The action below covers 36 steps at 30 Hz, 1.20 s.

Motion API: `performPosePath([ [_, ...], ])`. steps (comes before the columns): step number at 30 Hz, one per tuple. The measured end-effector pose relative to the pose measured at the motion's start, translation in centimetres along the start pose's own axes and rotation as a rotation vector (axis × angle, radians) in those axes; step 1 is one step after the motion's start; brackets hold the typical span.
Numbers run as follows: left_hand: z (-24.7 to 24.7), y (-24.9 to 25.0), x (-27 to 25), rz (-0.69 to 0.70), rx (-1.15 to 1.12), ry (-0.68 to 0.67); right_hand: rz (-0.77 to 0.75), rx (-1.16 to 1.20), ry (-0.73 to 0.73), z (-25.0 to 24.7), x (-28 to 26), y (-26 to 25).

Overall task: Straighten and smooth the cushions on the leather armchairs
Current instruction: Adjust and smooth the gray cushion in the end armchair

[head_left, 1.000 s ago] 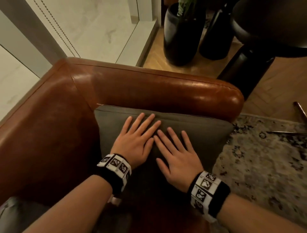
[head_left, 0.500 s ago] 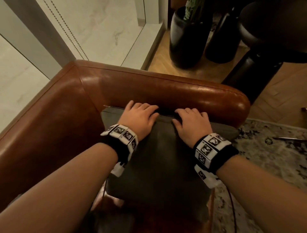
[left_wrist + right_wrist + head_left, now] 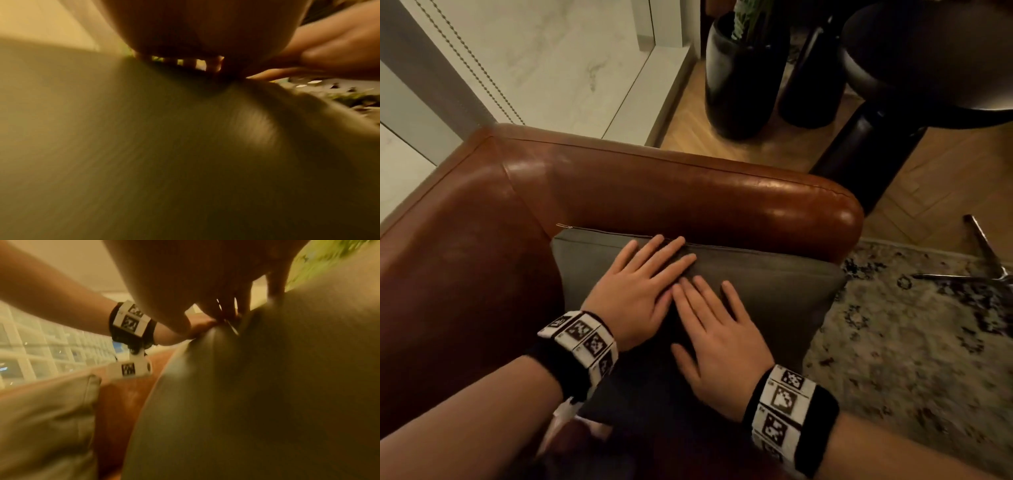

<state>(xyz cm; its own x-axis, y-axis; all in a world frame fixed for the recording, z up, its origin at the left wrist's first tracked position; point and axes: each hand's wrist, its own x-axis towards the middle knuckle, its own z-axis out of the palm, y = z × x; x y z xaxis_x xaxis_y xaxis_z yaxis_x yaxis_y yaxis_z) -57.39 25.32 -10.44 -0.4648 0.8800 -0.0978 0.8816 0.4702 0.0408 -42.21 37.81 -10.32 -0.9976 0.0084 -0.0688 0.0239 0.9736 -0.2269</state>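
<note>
— Herringbone floor and rug are surrounding the leather armchair [image 3: 688, 192]; where's the cushion [image 3: 774, 287] sitting?

— Against its arm. Left hand [image 3: 633, 291] and right hand [image 3: 719, 342] are pressing flat, side by side, probably smoothing it.

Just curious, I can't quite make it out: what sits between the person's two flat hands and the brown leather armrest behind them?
In the head view only the grey cushion lies there: its zipped top edge runs between the left hand and right hand and the armrest.
</note>
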Motion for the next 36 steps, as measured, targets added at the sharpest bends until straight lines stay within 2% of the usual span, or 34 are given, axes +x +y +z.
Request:
performPosePath([
  [2, 1.3, -3.2, -1.5, -0.03, 0.039, -0.029, -0.109, -0.103, -0.047, 1.2, -0.9, 2.8],
  [3, 1.7, -5.3, -2.1, -0.118, 0.031, -0.023, -0.073, -0.153, -0.042, 1.1, -1.1, 5.2],
  [6, 2.0, -10.2, -3.5, -0.429, -0.077, 0.01, 0.23, -0.163, 0.016, -0.7, -1.4, 11.5],
  [8, 1.9, -9.8, -4.0, -0.506, -0.056, 0.064, 0.3, -0.19, 0.033, -1.7, -1.7, 12.7],
  [10, 1.5, -7.1, -4.3, -0.495, -0.047, 0.165, 0.287, -0.144, 0.112, -1.8, -1.7, 11.0],
  [11, 1.4, -5.3, -4.6, -0.444, -0.063, 0.204, 0.234, -0.123, 0.161, -1.4, -2.0, 9.3],
  [12, 1.5, -3.4, -5.0, -0.357, -0.077, 0.228, 0.114, -0.103, 0.19, -0.4, -2.6, 7.2],
  [13, 2.1, -1.4, -5.3, -0.247, -0.072, 0.241, -0.071, -0.093, 0.178, 1.3, -3.6, 4.9],
  [14, 2.8, 0.4, -5.5, -0.138, -0.047, 0.249, -0.277, -0.116, 0.085, 3.6, -4.7, 2.5],
  [16, 4.5, 3.6, -5.7, -0.011, 0.005, 0.244, -0.59, -0.296, -0.24, 7.9, -6.9, -0.3],
  [17, 5.1, 5.1, -5.7, 0.0, -0.009, 0.253, -0.657, -0.394, -0.349, 9.4, -7.4, -0.3],
  [18, 5.5, 6.5, -5.7, 0.002, -0.043, 0.276, -0.689, -0.457, -0.387, 9.8, -7.0, 0.4],
  [19, 5.7, 7.8, -5.8, 0.011, -0.079, 0.308, -0.675, -0.484, -0.356, 9.2, -6.2, 1.4],
  [20, 6.1, 9.0, -6.0, 0.029, -0.099, 0.335, -0.629, -0.457, -0.254, 8.3, -5.3, 2.8],
  [22, 7.2, 10.9, -6.6, 0.077, -0.083, 0.332, -0.415, -0.373, 0.012, 5.6, -3.3, 5.9],
  [23, 7.7, 11.4, -6.7, 0.089, -0.056, 0.303, -0.291, -0.374, 0.072, 3.8, -2.3, 7.2],
  [26, 8.2, 10.8, -6.0, 0.072, -0.014, 0.218, 0.05, -0.285, 0.17, 0.8, -0.8, 9.5],
  [29, 7.9, 5.7, -5.2, 0.052, 0.095, 0.22, 0.142, -0.268, 0.158, 0.8, -0.6, 10.1],
  [31, 8.5, 1.3, -6.5, -0.097, 0.077, 0.25, 0.147, -0.254, 0.132, 0.8, -0.6, 10.0],
  [33, 9.6, -2.0, -8.9, -0.347, -0.115, 0.282, 0.151, -0.241, 0.115, 0.9, -0.6, 9.7],
  [36, 9.7, -2.9, -10.4, -0.724, -0.387, 0.307, 0.175, -0.232, 0.092, 0.5, -0.8, 9.4],
])
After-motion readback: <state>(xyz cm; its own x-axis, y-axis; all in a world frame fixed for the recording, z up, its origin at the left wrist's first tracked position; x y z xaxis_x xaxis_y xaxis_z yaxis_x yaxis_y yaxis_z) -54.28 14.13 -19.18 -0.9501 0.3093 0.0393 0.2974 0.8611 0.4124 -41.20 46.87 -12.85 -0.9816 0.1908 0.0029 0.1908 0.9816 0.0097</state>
